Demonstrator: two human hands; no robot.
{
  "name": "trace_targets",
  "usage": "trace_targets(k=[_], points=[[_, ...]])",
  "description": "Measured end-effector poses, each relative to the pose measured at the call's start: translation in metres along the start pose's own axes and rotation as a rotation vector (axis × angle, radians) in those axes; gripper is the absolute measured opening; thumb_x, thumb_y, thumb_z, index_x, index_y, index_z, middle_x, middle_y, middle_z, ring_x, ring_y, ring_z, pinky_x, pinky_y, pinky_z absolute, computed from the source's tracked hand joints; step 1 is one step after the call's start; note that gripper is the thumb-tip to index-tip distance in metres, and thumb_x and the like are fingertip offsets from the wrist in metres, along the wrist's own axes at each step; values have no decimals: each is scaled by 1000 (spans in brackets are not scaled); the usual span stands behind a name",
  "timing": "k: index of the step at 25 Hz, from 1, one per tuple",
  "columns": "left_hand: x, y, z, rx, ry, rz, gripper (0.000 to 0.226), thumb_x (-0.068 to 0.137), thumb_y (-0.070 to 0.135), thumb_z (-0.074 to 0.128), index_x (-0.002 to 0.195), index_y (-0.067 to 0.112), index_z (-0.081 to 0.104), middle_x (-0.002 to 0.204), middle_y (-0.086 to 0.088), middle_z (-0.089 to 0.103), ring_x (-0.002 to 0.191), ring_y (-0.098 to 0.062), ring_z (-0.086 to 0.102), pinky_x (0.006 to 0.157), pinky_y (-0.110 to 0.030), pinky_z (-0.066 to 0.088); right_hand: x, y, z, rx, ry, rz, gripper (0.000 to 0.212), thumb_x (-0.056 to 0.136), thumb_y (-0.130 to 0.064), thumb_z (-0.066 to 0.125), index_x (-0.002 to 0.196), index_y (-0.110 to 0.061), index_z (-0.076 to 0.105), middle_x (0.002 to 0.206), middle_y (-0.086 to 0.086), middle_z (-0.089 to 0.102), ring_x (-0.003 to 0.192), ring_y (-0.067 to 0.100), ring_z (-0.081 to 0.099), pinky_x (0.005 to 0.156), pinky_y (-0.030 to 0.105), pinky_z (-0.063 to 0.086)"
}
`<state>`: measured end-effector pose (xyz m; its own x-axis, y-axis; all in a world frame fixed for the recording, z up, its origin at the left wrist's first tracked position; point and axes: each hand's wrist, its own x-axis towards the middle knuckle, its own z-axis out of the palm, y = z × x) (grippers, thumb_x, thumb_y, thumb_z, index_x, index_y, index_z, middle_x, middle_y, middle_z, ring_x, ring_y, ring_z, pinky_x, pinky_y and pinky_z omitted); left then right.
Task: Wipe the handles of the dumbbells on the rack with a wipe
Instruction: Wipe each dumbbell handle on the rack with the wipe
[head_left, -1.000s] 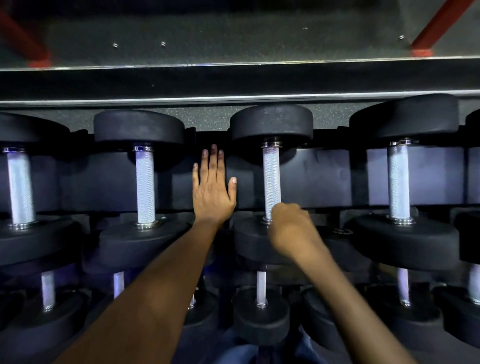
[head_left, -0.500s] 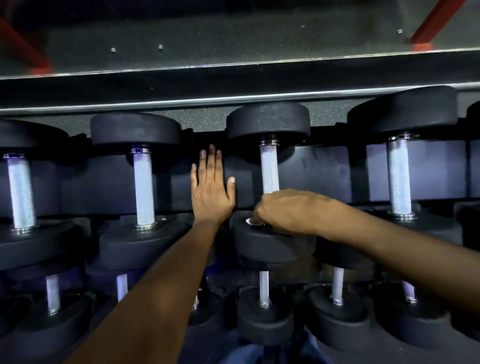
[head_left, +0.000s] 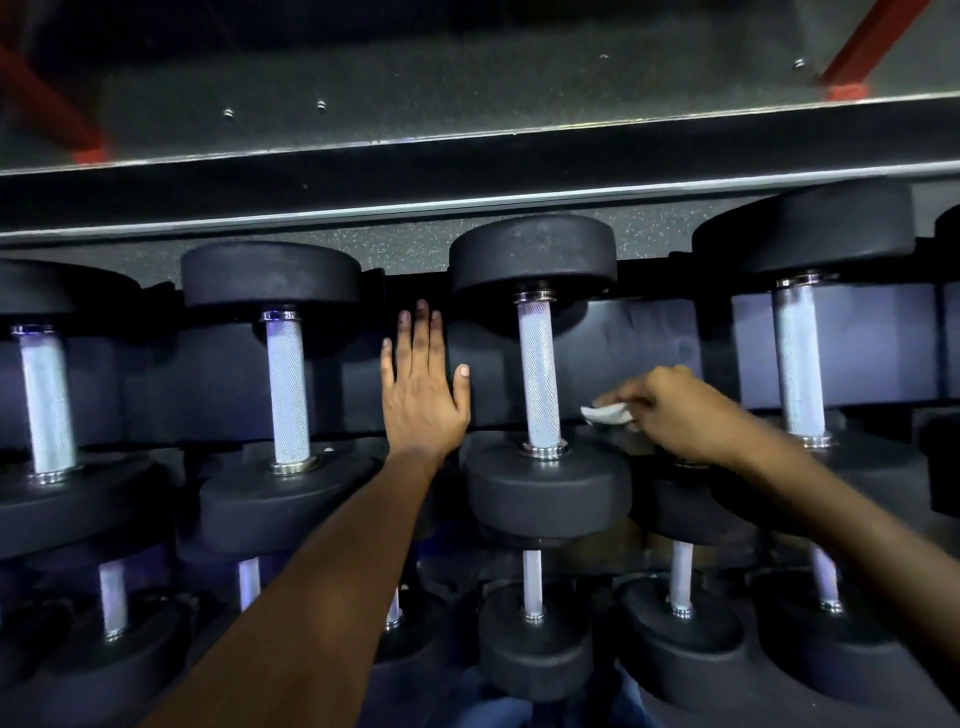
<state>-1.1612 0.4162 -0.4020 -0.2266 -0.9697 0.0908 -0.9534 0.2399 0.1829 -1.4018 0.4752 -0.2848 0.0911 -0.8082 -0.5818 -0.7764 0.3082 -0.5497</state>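
Beside the handle (head_left: 540, 374) — right hand (head_left: 675, 410) pinches wipe (head_left: 605, 414).

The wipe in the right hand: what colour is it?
White; the wipe shows best in the head view, pinched by the right hand.

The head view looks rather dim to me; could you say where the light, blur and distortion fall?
Head view: dim overall; knurled handle catches bright bluish-white light; right hand and its wipe slightly motion-blurred; left hand sharper; wide-angle lens bows the rack rail.

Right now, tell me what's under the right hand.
The right hand pinches a white wipe, beside the handle. Under it lies a dark dumbbell head; the palm hides the rest.
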Motion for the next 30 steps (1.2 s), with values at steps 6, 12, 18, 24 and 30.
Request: trace_targets(k=[6,12,18,24,30], points=[[1,-1,1,14,19,0,67,94,36,32,151,4,23,160,-12,18,148,-27,13,119,-41,5,40,-5,32,905,-513,59,44,75,21,40,102,-7,61,87,2,71,82,9,65,74,14,48],[1,-1,1,24,9,-1,66,94,36,30,151,4,23,160,-12,18,149,-26,11,120,-42,5,52,4,37,956,-670,-50,45,68,9,61,111,-5,55,98,6,70,93,14,65,83,20,50],[1,-1,1,15,9,3,67,93,37,31,151,3,25,160,-12,19,148,-26,12,120,-43,6,40,8,33,868,-393,28,38,70,18,66,100,-5,62,90,4,72,83,12,68,81,19,53],[1,-1,2,15,9,-3,67,94,37,31,151,3,25,160,-12,18,148,-25,11,120,-43,8,35,-12,34,629,-319,59,32,66,6,77,93,-7,66,89,6,73,82,15,68,83,27,53],[1,-1,2,18,7,-5,68,92,37,33,151,3,25,160,-12,18,148,-26,13,119,-44,10,31,-23,31,921,50,303,15,85,14,54,80,2,63,70,9,66,53,9,64,53,17,54]])
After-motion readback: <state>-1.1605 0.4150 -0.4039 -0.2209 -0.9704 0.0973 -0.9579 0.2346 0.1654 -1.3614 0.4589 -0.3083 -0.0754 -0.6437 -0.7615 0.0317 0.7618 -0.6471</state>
